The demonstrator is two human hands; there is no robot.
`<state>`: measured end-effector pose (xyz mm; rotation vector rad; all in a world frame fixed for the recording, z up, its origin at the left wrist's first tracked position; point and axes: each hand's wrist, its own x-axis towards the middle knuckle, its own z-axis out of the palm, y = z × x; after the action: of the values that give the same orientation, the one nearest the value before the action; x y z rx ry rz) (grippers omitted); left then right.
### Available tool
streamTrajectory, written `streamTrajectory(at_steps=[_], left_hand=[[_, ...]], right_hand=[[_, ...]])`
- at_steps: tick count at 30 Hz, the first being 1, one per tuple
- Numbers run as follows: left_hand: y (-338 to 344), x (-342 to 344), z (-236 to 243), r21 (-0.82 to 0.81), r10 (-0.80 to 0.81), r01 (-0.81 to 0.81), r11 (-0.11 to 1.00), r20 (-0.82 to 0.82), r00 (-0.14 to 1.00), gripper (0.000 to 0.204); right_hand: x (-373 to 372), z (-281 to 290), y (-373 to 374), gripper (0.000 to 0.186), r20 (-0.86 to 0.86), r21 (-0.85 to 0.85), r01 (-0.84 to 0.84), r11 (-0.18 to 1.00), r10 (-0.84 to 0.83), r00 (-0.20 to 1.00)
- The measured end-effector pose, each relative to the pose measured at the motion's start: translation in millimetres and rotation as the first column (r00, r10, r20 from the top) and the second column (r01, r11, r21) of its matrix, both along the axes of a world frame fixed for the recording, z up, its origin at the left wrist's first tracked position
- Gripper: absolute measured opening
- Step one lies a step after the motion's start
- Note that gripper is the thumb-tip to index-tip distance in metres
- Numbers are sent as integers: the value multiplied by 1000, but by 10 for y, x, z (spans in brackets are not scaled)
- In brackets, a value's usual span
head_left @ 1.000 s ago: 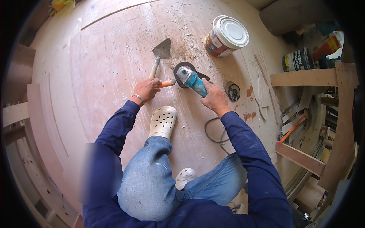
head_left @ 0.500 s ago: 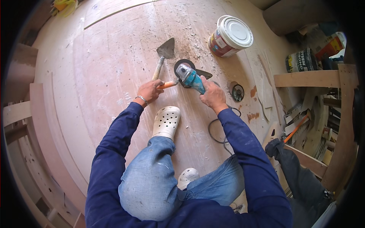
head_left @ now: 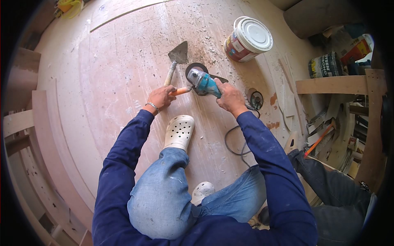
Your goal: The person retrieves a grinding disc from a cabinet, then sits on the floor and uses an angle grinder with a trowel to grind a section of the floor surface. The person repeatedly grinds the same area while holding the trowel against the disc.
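Note:
My right hand (head_left: 232, 98) is closed around the teal body of an angle grinder (head_left: 210, 87). The grinder's dark round disc (head_left: 196, 67) sits at its far left end. My left hand (head_left: 161, 97) grips the orange handle of a trowel (head_left: 180, 91), whose shank runs in under the grinder. A dark pointed blade shows on the grinder's far side; the grinder hides the middle. Whether the disc touches the blade, I cannot tell. Beyond my left hand, a second trowel (head_left: 179, 52) with a pale handle lies on the board, its handle end beside my fingers.
A lidded white bucket (head_left: 255, 35) stands far right. Near my right wrist are a loose disc (head_left: 256, 100) and a looped cord (head_left: 228, 141). Wooden framing (head_left: 328, 85) and another person's dark-trousered leg (head_left: 324, 176) are at right. Chips litter the floor board (head_left: 119, 74).
The grinder and my right hand have shifted slightly left. My left hand keeps its hold, nearly still. The other person's leg at right has moved.

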<state>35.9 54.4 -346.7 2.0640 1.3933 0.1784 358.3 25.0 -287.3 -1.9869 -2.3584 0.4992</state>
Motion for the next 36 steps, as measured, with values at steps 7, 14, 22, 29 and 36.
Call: streamTrajectory(at_steps=[7, 14, 22, 29, 36], left_hand=[[-9, -108, -61, -19, 30, -30, 999, 9, 999, 32], [123, 81, 7, 19, -33, 32, 999, 58, 998, 29], [153, -214, -481, 47, 2, -6, 999, 86, 996, 35], [262, -132, -444, -4, -11, 11, 1000, 9, 1000, 37], [57, -112, -130, -55, 76, -73, 996, 48, 996, 42]], right_hand=[[75, -68, -79, 76, 10, 90, -52, 995, 51, 999], [274, -314, -20, 69, -13, 165, -89, 982, 92, 996], [213, -246, -35, 62, -24, 154, -107, 982, 112, 993], [260, -409, 10, 69, 49, 158, -137, 978, 131, 990], [221, -243, -417, 86, -70, -10, 227, 974, -227, 971]])
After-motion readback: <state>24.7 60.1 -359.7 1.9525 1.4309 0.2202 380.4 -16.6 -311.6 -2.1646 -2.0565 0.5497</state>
